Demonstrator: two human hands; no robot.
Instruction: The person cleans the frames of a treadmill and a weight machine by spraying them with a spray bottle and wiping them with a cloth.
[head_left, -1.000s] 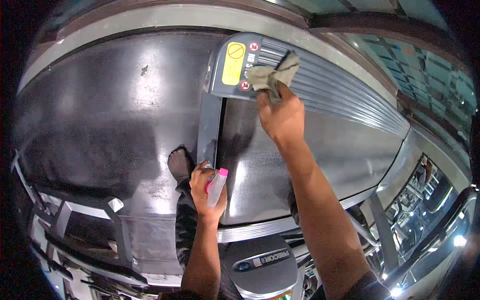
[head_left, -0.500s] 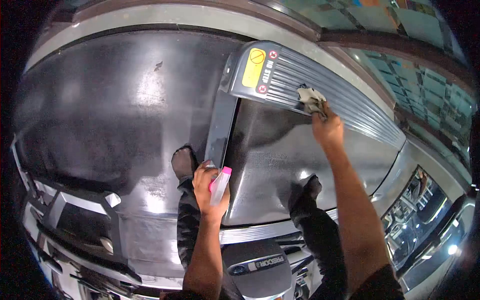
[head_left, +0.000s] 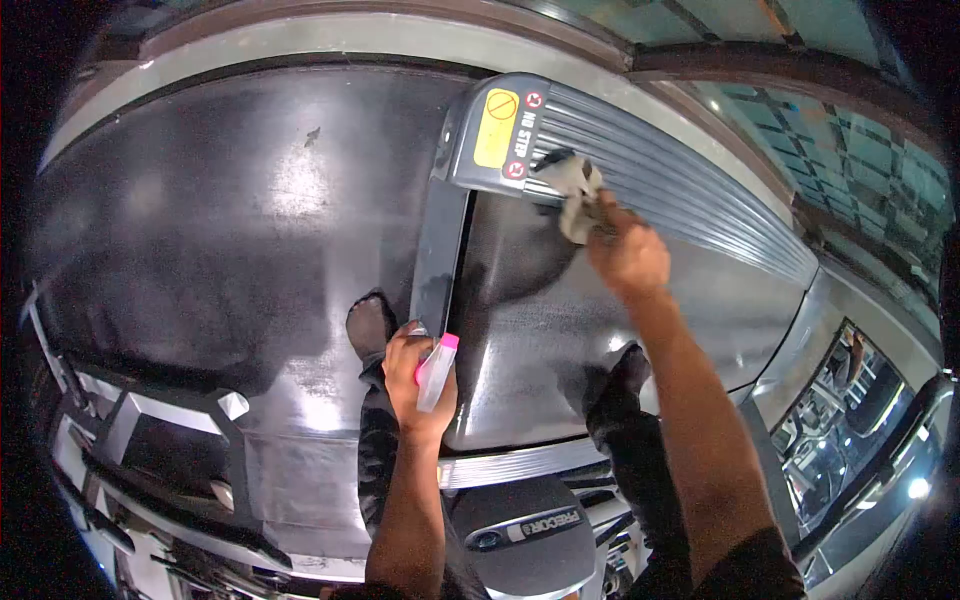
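In my left hand (head_left: 412,385) is a spray bottle with a pink and whitish trigger head (head_left: 437,372); my fingers wrap round it, hiding its body. It is beside a narrow grey rail, near my left foot. My right hand (head_left: 632,258) grips a crumpled pale and dark cloth (head_left: 572,180), slightly blurred. The cloth is at the left part of a ribbed grey cover (head_left: 660,175), just right of its "NO STEP" lettering and yellow label (head_left: 496,128), and hangs over the cover's near edge.
Black treadmill belts (head_left: 220,210) lie on both sides of the rail, the right one (head_left: 540,330) glossy. My feet, in dark socks, stand on either side. A dark Precor hood (head_left: 520,540) is below. Glass panels (head_left: 850,170) line the far right, and a mirror (head_left: 840,400) stands at right.
My right hand has swept left along the ribbed cover with the cloth, towards the "NO STEP" label. My left hand and the spray bottle have stayed almost in place.
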